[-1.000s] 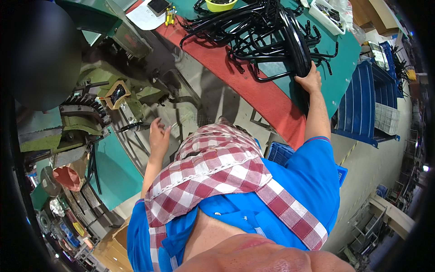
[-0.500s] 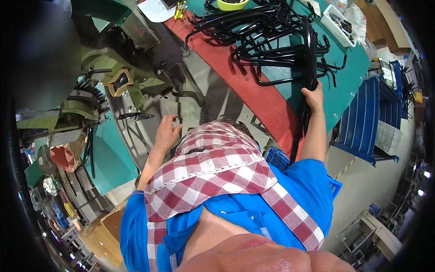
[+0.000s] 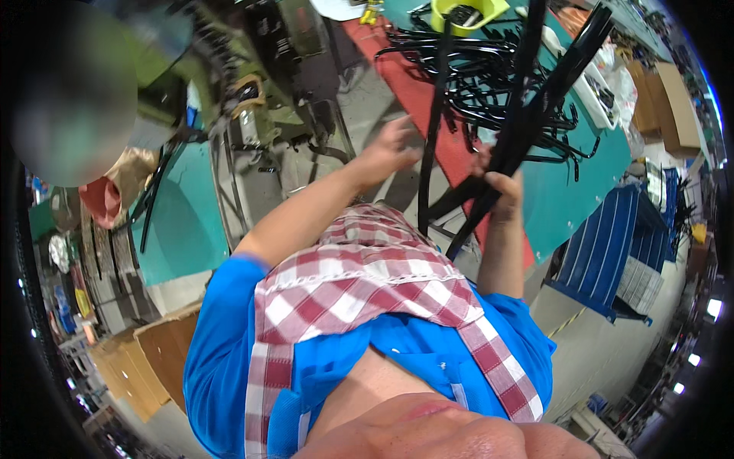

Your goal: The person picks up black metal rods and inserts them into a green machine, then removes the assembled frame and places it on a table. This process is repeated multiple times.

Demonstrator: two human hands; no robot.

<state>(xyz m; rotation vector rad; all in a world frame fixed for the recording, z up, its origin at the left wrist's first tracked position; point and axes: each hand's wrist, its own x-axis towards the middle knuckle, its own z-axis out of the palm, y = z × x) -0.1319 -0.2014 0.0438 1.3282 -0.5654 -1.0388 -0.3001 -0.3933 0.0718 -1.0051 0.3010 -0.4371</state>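
My right hand is closed around a bundle of long black tubes, lifted and slanting over the near edge of the red-and-green table. The tubes fan apart. One separate black tube stands nearly upright to the left of the bundle. Close beside that tube is my left hand, blurred, its fingers apart and nothing seen in them. On the table behind lies a pile of bent black tubes, partly hidden by the raised bundle.
A yellow-green bowl and a white tray of small parts stand on the table. Green machinery is at the left, near another green tabletop. A blue rack stands at right; a cardboard box is lower left.
My right hand has raised and tilted the tubes, which have spread apart, and has come nearer to my body. My left hand has moved up and right toward them.
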